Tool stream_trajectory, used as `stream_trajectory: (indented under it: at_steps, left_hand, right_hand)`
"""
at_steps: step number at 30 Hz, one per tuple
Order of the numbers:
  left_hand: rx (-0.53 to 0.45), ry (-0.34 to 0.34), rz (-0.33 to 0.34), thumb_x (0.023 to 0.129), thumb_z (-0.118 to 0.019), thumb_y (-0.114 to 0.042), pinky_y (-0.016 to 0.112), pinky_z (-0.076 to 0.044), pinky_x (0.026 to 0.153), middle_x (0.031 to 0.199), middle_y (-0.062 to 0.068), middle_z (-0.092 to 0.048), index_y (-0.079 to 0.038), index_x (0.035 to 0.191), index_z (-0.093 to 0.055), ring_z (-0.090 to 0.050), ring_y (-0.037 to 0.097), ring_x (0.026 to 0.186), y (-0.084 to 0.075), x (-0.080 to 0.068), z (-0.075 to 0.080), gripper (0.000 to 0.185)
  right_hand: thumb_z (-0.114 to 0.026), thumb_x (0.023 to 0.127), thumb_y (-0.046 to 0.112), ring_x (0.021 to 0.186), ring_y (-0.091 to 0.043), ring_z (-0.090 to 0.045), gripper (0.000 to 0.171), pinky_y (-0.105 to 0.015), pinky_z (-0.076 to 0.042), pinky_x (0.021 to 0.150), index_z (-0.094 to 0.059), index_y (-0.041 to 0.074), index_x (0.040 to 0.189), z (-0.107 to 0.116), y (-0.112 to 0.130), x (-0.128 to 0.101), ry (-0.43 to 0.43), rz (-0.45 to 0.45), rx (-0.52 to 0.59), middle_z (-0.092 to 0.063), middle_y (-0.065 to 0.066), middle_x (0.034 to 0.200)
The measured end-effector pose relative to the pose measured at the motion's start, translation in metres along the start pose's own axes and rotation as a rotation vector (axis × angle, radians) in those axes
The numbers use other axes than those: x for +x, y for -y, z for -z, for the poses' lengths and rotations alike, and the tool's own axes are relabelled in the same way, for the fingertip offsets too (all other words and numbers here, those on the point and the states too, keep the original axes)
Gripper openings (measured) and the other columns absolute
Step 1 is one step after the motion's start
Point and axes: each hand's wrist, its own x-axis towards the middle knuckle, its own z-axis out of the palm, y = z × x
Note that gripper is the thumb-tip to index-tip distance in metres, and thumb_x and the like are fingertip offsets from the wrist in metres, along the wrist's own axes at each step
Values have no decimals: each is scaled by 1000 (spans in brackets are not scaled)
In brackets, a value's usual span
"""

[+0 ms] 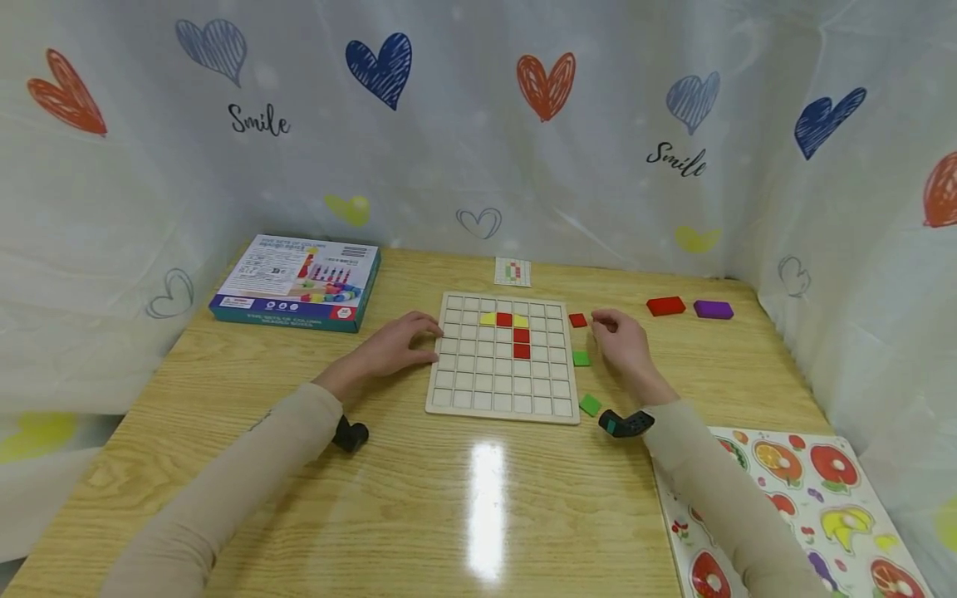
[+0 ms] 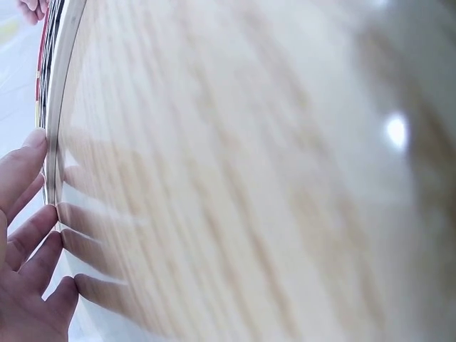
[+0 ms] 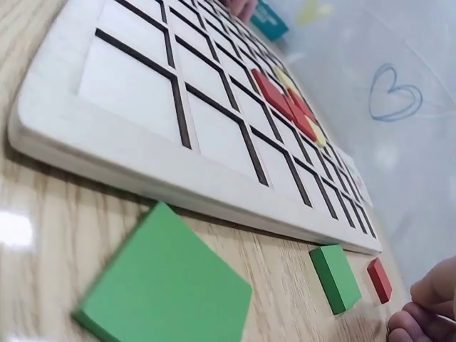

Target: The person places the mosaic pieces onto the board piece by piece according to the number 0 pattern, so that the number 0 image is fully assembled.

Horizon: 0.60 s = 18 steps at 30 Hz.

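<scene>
L hand (image 1: 396, 345) flat, relaxed vs wooden grid board (image 1: 478, 390); R hand (image 1: 622, 342) loosely curled, empty, nr red sq tile (image 1: 577, 320)

I sit at a light wooden tabletop (image 1: 463, 515) with a visible grain and a glossy finish; a bright patch of overhead light (image 1: 488, 507) reflects off it right in front of me. A white curtain (image 1: 463, 149) closes in the space on three sides, printed with red, blue and grey hearts, a few pale yellow ones and the word "Smile" in black script. It hangs down to the tabletop's far edge.
</scene>
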Motion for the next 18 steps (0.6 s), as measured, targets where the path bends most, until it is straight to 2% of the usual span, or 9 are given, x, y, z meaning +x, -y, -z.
stream_trajectory:
  at_steps: [5, 9, 13, 18]
  left_hand:
    - [1, -3, -16, 92, -70, -24, 47, -35, 110, 134, 13, -51, -6, 124, -62, -46, 30, 129, 1, 0, 0, 38]
    - [1, 2, -11, 92, -70, -25, 47, -34, 111, 135, 13, -51, -6, 124, -62, -45, 30, 130, 1, 0, 0, 38]
    - [1, 3, 1, 92, -70, -25, 46, -34, 111, 136, 13, -50, -6, 124, -62, -45, 30, 130, 0, 0, 0, 38]
    - [0, 5, 5, 92, -70, -25, 47, -34, 111, 136, 13, -50, -6, 125, -61, -45, 30, 130, -1, -1, 0, 39]
  right_hand:
    - [-56, 99, 15, 116, -35, -53, 43, -49, -44, 98, -52, 0, 139, 2, -3, 10, 85, 152, -114, -56, -21, 129]
    - [-60, 97, 11, 117, -39, -50, 44, -52, -42, 98, -52, -3, 138, -1, -4, 16, 140, 264, -191, -51, -26, 133]
    - [-62, 96, 11, 116, -41, -51, 38, -53, -43, 97, -59, -5, 131, -2, -5, 17, 131, 314, -242, -52, -27, 129]
    - [-66, 94, 15, 106, -36, -56, 33, -49, -46, 91, -66, -2, 122, 5, -9, 11, 111, 311, -263, -62, -21, 115]
